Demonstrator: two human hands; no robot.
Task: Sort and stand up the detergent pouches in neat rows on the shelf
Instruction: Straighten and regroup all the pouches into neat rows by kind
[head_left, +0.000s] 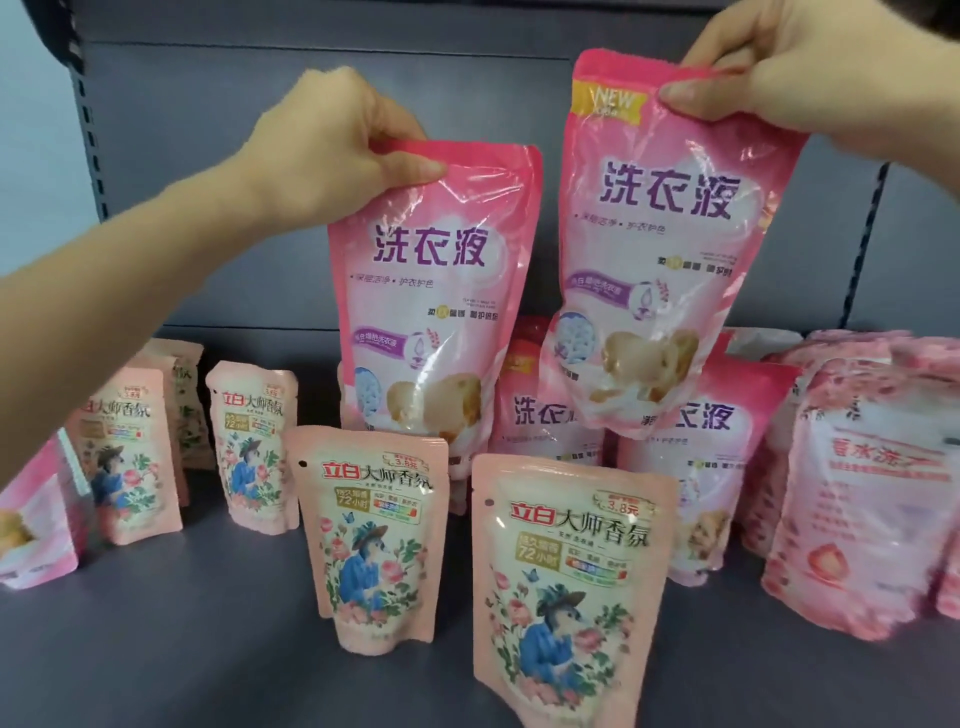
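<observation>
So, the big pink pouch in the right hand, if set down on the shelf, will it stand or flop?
The big pink pouch looks soft: its film wrinkles where the right hand pinches its top edge, so it will probably sag. Its contents seem to bulge low, so it may stand but tip if nudged. The glossy film is likely slippery.

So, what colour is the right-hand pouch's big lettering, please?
Purple, on the pink pouch; head view.
</observation>
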